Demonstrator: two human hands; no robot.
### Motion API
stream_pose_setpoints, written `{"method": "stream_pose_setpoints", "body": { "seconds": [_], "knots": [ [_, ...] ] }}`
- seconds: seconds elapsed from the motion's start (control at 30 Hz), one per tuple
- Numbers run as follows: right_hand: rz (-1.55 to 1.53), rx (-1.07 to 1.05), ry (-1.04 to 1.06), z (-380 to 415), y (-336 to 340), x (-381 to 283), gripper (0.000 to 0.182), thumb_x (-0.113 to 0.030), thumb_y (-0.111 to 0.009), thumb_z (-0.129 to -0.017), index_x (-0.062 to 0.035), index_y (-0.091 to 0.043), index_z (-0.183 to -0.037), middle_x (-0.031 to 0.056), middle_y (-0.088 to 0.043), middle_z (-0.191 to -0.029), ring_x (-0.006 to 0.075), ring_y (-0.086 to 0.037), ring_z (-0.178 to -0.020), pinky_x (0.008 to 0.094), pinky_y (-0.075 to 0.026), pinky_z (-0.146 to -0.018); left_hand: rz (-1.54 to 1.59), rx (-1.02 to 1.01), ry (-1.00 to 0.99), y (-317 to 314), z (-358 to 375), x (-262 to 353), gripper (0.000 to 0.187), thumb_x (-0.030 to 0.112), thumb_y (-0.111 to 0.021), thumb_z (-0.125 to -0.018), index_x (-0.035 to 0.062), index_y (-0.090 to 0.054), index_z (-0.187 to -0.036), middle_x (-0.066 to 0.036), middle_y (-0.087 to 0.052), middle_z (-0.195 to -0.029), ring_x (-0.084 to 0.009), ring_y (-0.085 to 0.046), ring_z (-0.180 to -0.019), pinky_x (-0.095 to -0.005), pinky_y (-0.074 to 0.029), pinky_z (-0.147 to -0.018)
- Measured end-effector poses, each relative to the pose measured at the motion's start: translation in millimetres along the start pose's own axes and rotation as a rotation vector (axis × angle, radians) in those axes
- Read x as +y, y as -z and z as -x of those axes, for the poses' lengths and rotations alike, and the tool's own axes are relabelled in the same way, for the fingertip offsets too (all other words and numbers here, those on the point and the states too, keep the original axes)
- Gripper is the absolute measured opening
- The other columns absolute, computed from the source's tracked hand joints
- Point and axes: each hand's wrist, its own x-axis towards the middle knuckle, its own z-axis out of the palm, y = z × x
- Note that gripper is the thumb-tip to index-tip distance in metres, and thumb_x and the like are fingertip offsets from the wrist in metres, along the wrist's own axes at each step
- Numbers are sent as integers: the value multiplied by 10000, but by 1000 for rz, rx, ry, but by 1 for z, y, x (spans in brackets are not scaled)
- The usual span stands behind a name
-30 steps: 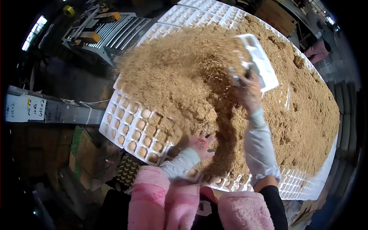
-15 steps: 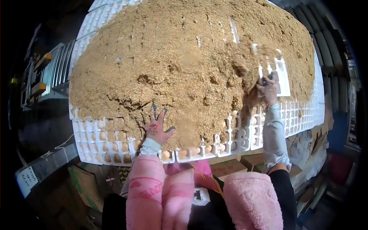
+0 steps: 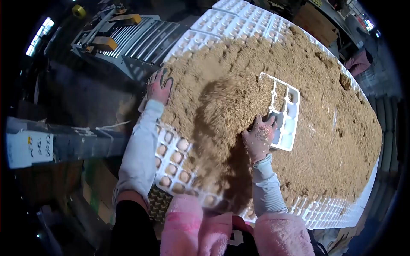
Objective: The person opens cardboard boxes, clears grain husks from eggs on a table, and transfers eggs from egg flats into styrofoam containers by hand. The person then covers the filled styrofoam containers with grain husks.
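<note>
Gripping a small compartmented tray (image 3: 291, 114) by its near-left side, your right hand (image 3: 259, 138) has its fingers bent over the rim, with loose flecks on its back. The tray lies on a broad layer of brown, husk-like material (image 3: 337, 153), to the right of the middle of the view; its upper-left cells contain some of that material, while the cells along its right side show mostly bare white walls. Between your two hands the material is blurred, as if in motion. Your left hand (image 3: 159, 91) is open, fingers spread, at the left edge of the layer and well apart from the tray. Beneath and around the layer are large white trays (image 3: 362, 204); pale, rounded, egg-like objects (image 3: 182, 144) sit in the exposed cells near your left forearm. Beyond the left hand stands a roller conveyor (image 3: 147, 40) with yellow blocks (image 3: 104, 43); a labelled beam (image 3: 79, 147) is at the left, and a cardboard box (image 3: 315, 23) and a person in pink (image 3: 358, 63) appear at the upper right
</note>
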Motion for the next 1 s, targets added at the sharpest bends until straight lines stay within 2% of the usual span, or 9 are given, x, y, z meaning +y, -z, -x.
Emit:
{"method": "stream_pose_setpoints", "body": {
  "seconds": [0.1,0.23,0.47,0.63,0.7,0.8,0.83,0.93,1.0],
  "knots": [
    [2,55,-1,-65,-27,-55,459,-228,-760,-615,-53,-592,-1005,242,-460,-1111,437,-464,-1060,521,-467,-796,35,-72,71,-48,-114,-71,629,449,-562,-859,101,-432,-1366,-223,-481,-1325,-376,-466,-1214,-408,-384,-1004],
    [21,41,41,-164,-66,-119,414,-301,-765,-642,-101,-629,-978,206,-470,-1135,393,-477,-1065,499,-489,-760,114,-209,234,-113,-219,-116,679,494,-491,-877,90,-361,-1407,-239,-449,-1354,-381,-452,-1232,-399,-355,-1039],
    [32,-17,421,-263,-109,-168,361,-299,-738,-632,-166,-665,-960,177,-494,-1105,380,-515,-1035,465,-509,-776,52,-345,79,-175,-276,-153,488,289,-463,-909,27,-454,-1321,-206,-493,-1296,-336,-460,-1213,-395,-355,-1037],
    [-115,-103,703,-189,-95,-158,471,-300,-768,-623,-157,-640,-1052,189,-464,-1205,380,-474,-1099,482,-479,-825,-271,-462,-613,-134,-218,-198,399,156,-454,-914,-7,-494,-1276,-172,-524,-1256,-294,-467,-1201,-388,-355,-1036],
    [-131,-128,788,-150,-88,-149,478,-303,-771,-625,-160,-640,-1062,187,-461,-1216,379,-470,-1102,484,-475,-824,-38,-574,-549,-85,-148,-204,383,174,-467,-943,-1,-486,-1283,-158,-530,-1248,-259,-483,-1187,-340,-358,-1032],
    [-163,-216,938,-120,-80,-142,457,-321,-762,-631,-169,-658,-1050,160,-463,-1233,363,-475,-1097,489,-472,-805,505,-737,198,-8,-52,-172,610,383,-631,-868,9,-456,-1317,-147,-539,-1261,-225,-505,-1179,-319,-377,-1008],
    [-146,-247,977,-120,-71,-139,482,-311,-759,-635,-172,-653,-1084,164,-461,-1265,371,-467,-1125,482,-469,-836,28,-639,-66,-5,-22,-197,674,459,-665,-817,33,-476,-1304,-156,-547,-1261,-275,-514,-1175,-361,-370,-1020],
    [-74,-191,1031,-143,-51,-112,517,-281,-746,-649,-179,-647,-1146,149,-468,-1332,370,-469,-1168,455,-470,-890,-612,-664,-609,15,45,-205,598,354,-664,-779,74,-508,-1284,-178,-615,-1120,-356,-557,-1053,-417,-380,-1009],
    [-6,-92,963,-146,-42,-73,478,-245,-729,-651,-172,-662,-1118,118,-470,-1355,332,-506,-1145,436,-483,-881,-717,-618,-656,11,76,-198,554,311,-646,-762,100,-537,-1263,-186,-628,-1073,-363,-573,-1006,-436,-411,-961]
  ]
}}
